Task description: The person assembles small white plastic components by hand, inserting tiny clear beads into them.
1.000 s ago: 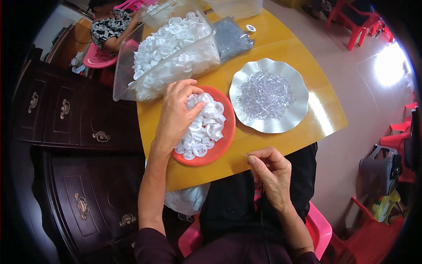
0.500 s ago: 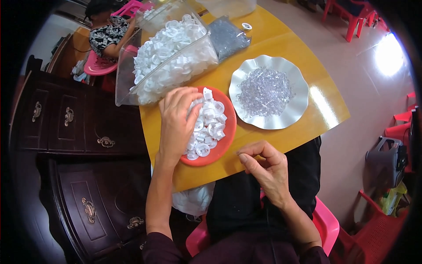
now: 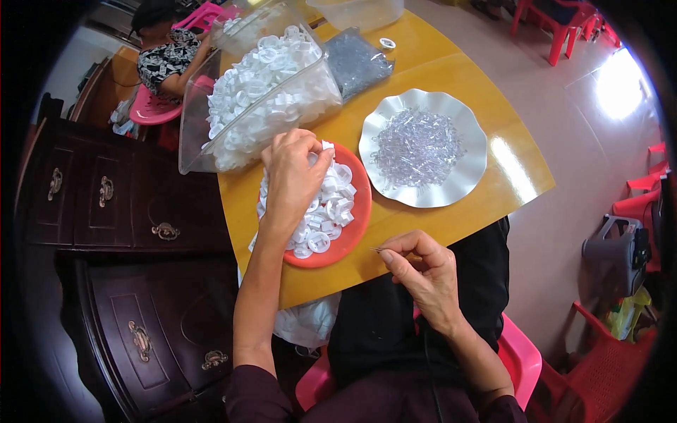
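While the right hand (image 3: 427, 277) pinches a pin (image 3: 375, 249), the left hand (image 3: 293, 168) now bunches tighter, apparently gripping a piece (image 3: 327, 145) far on the red plate (image 3: 362, 204).

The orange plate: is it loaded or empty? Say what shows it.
Loaded: white plastic parts lie heaped on the orange plate, under and beside the left hand.

A dark wooden cabinet (image 3: 130, 236) is standing at left, a pale wall (image 3: 86, 51) is showing beyond it, red chairs (image 3: 612, 374) are standing at right, and light (image 3: 619, 84) is glaring off the floor (image 3: 541, 229).
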`<action>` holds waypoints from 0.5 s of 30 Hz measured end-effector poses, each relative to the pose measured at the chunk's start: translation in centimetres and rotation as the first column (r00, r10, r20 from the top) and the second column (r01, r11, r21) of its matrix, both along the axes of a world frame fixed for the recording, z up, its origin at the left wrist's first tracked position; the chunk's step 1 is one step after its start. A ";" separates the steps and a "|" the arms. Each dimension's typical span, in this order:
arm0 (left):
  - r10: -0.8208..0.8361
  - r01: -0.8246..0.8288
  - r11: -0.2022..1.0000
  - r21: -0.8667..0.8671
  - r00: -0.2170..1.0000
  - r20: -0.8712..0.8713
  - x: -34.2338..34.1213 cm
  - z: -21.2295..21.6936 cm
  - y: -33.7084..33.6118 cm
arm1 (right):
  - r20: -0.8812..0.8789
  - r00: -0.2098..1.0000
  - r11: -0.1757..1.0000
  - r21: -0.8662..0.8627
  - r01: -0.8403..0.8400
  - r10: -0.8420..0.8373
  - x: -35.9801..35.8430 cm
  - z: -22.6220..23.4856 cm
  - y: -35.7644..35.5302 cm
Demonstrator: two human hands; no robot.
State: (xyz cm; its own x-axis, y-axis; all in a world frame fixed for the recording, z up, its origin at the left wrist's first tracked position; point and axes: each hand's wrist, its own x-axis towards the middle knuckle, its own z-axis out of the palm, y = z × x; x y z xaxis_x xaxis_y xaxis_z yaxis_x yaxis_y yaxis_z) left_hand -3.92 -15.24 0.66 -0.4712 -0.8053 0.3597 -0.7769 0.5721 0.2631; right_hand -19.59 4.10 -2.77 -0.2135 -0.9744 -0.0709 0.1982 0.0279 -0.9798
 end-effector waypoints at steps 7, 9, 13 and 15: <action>-0.039 0.082 0.992 0.101 0.930 -0.367 0.1 2.5 6.5 | 0.049 0.997 0.998 -0.021 0.057 -0.056 -0.3 0.8 -0.4; -0.009 0.121 0.972 0.199 0.875 -0.484 0.6 2.1 9.6 | 0.092 0.993 0.994 -0.070 0.085 -0.078 0.0 1.0 -0.6; 0.224 0.370 0.784 0.498 0.580 -0.783 1.7 -0.3 13.7 | 0.179 0.982 0.981 -0.174 0.087 -0.055 1.3 1.7 -0.8; 0.258 0.480 0.724 0.495 0.477 -0.840 1.9 -0.8 14.6 | 0.182 0.983 0.977 -0.200 0.072 -0.035 1.8 1.7 -0.6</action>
